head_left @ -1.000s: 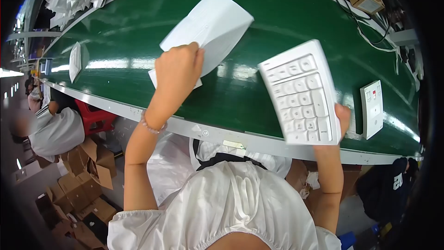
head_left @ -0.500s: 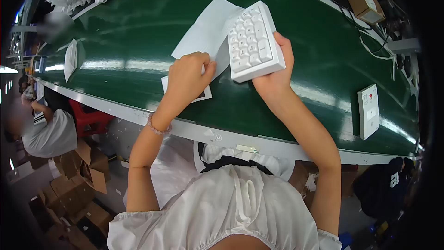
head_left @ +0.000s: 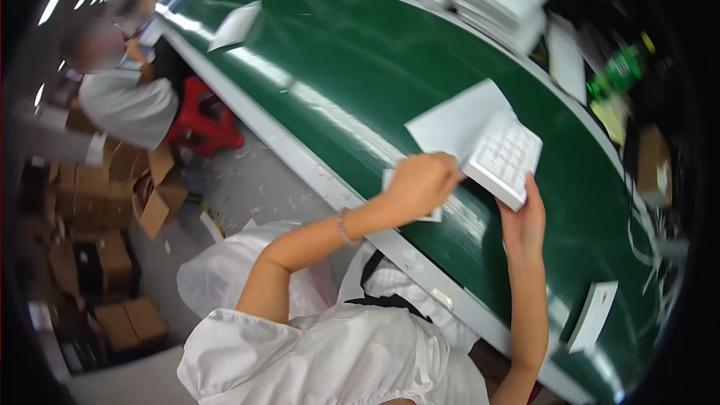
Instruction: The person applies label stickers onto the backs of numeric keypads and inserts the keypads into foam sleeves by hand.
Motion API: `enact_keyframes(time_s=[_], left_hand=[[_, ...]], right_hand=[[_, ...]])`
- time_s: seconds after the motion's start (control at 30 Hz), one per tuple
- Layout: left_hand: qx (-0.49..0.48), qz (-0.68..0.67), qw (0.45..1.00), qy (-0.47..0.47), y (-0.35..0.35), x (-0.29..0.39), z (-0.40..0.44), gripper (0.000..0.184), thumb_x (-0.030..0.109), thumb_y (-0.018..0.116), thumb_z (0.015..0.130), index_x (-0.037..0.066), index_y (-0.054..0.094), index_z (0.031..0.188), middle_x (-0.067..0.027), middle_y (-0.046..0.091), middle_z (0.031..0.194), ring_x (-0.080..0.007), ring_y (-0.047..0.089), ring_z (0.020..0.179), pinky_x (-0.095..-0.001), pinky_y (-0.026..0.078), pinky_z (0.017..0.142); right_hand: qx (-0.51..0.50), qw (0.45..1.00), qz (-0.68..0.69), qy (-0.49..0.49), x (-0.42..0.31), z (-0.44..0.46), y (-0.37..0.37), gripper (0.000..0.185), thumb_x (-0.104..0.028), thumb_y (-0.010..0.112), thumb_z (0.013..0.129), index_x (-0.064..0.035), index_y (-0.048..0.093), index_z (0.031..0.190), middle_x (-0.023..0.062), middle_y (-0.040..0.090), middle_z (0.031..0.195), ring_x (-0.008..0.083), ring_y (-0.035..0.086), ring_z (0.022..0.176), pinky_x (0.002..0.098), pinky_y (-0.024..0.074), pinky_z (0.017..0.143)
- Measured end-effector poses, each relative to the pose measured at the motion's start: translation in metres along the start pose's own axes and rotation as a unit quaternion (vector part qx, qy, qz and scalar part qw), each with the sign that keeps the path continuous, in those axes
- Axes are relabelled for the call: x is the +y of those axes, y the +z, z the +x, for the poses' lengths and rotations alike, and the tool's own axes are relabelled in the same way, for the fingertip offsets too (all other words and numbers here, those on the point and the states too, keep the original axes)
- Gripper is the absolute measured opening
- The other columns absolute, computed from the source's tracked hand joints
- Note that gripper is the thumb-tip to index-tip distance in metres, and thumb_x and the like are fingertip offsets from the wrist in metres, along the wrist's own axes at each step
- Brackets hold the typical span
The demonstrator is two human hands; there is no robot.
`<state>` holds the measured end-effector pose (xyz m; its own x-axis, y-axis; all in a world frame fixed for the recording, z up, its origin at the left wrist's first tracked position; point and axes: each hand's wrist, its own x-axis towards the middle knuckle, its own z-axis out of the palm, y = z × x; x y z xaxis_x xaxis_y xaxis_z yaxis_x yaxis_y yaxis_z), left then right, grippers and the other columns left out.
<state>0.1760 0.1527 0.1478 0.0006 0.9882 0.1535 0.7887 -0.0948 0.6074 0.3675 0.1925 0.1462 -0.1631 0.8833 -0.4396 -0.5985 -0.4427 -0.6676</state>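
A white numeric keypad (head_left: 506, 156), keys facing up, is gripped at its near right side by my right hand (head_left: 523, 217). Behind and left of it is a thin white sheet or sleeve (head_left: 457, 121), partly covered by the keypad. My left hand (head_left: 422, 186) has its fingers curled together at the near edge of this sheet, close to the keypad's left corner. Below my left hand lies a flat white piece (head_left: 431, 217), mostly hidden by the hand.
The green work surface (head_left: 337, 52) holds a white item (head_left: 235, 25) far left and a white box (head_left: 594, 316) at right. Stacked white packages (head_left: 499, 0) and a green bottle (head_left: 621, 71) stand beyond. A seated person (head_left: 127, 101), red stool (head_left: 196, 120) and cartons (head_left: 131, 322) are left.
The view has turned left. My right hand has brought the keypad from the right over to the sheet beside my left hand, which stays closed at the sheet.
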Motion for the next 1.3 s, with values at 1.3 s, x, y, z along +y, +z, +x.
enact_keyframes(time_s=[1.3], left_hand=[[-0.030, -0.308, 0.951, -0.003, -0.008, 0.077, 0.076, 0.018, 0.016, 0.059, 0.085, 0.002, 0.059, 0.074, -0.0012, 0.056, 0.063, -0.0080, 0.042, 0.053, -0.0214, 0.034, 0.050]], right_hand=[[-0.111, 0.913, -0.365, -0.143, -0.040, -0.012, -0.029, 0.015, -0.017, 0.059, 0.085, -0.0020, 0.060, 0.082, 0.0034, 0.058, 0.063, 0.0093, 0.049, 0.053, 0.0209, 0.0392, 0.050]])
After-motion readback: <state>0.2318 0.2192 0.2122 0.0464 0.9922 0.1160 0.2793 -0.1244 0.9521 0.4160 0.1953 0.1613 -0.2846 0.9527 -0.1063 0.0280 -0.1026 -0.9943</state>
